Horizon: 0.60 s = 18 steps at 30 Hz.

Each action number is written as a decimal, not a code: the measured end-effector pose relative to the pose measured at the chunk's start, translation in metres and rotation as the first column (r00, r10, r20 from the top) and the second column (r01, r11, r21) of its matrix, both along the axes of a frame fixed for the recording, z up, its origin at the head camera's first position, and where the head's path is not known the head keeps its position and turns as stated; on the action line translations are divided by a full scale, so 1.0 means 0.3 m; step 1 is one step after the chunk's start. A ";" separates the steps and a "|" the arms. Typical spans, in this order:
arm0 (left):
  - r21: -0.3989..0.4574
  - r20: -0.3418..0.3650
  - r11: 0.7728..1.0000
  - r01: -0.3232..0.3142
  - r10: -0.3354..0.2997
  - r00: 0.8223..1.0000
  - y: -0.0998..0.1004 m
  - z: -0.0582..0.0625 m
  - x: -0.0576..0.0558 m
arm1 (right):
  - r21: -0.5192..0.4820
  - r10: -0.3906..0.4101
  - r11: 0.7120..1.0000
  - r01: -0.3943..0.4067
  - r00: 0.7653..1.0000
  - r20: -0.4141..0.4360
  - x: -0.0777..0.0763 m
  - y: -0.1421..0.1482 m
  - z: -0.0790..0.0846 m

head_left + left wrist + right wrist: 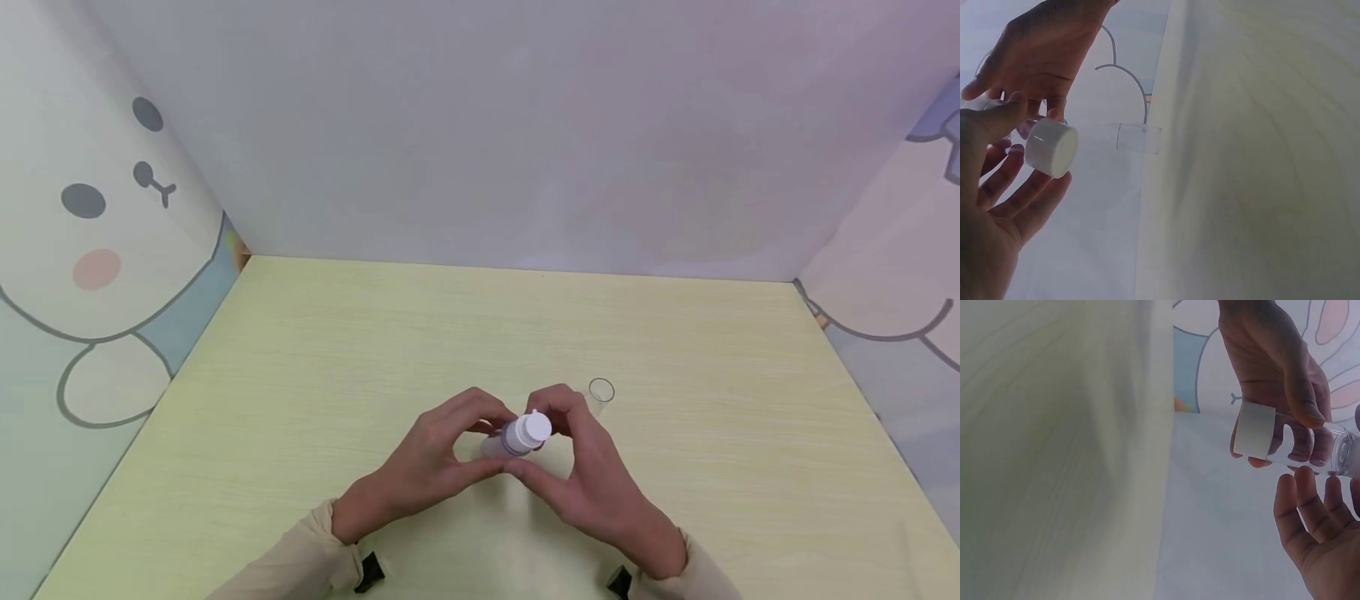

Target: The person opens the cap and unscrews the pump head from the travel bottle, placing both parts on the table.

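A small clear pump bottle (517, 436) with a white top and a white base is held up between both hands, tilted in the head view. My left hand (431, 450) grips its body, the thumb lying along the near side; in the right wrist view the left fingers show through the clear wall (1282, 440). The right hand (588, 475) is curled about the white-topped end, its thumb tip meeting the left thumb. The white base (1052, 148) faces the left wrist camera. Behind the right hand, a clear cylindrical cap (601, 392) stands on the table.
A pale wood-grain table (337, 350) lies beneath the hands. A plain light wall (510, 150) rises at its back, with cartoon-printed panels (120, 275) at both sides. The clear cap is close to the right fingers.
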<state>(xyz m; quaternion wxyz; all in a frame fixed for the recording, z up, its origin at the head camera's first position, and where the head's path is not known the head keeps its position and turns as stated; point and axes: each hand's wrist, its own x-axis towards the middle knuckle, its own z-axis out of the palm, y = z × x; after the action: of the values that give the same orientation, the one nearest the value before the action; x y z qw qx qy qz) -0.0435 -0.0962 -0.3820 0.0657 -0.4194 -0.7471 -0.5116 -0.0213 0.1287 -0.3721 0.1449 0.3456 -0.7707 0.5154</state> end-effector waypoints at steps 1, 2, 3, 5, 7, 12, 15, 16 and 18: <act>-0.004 -0.003 1.000 -0.001 0.001 1.000 0.001 0.001 0.001 | 0.003 -0.012 1.000 0.012 1.000 0.011 0.001 0.000 -0.001; -0.006 -0.006 1.000 -0.002 0.002 1.000 0.001 0.002 0.001 | 0.006 -0.023 1.000 0.023 1.000 0.020 0.002 0.001 -0.001; -0.009 -0.012 1.000 -0.005 0.004 1.000 0.002 0.003 0.002 | 0.009 -0.031 0.999 0.031 0.999 0.027 0.003 0.002 -0.001; -0.015 -0.018 1.000 -0.009 0.008 1.000 0.003 0.004 0.002 | 0.003 -0.030 1.000 0.030 0.999 0.028 0.004 0.002 0.000; -0.015 -0.027 1.000 -0.013 0.012 1.000 0.004 0.006 0.002 | -0.009 -0.011 1.000 0.011 1.000 0.007 0.001 0.003 0.003; -0.013 -0.046 1.000 -0.017 0.016 0.999 0.002 0.009 0.000 | -0.028 0.061 0.998 -0.063 0.996 -0.062 -0.014 0.012 0.015; -0.010 -0.046 1.000 -0.013 0.013 0.999 0.000 0.009 -0.003 | -0.027 0.098 0.995 -0.100 0.991 -0.090 -0.023 0.017 0.021; -0.009 -0.045 1.000 -0.012 0.012 0.999 -0.001 0.009 -0.004 | -0.027 0.112 0.993 -0.116 0.989 -0.099 -0.026 0.019 0.023; -0.005 -0.039 1.000 -0.010 0.009 0.999 -0.003 0.008 -0.004 | -0.028 0.141 0.989 -0.145 0.983 -0.119 -0.029 0.020 0.026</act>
<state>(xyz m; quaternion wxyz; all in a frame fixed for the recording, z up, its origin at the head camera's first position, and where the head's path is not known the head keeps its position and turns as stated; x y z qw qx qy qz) -0.0448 -0.0969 -0.3795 0.0817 -0.4260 -0.7490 -0.5008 -0.0301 0.1347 -0.3644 0.1587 0.4269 -0.7244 0.5174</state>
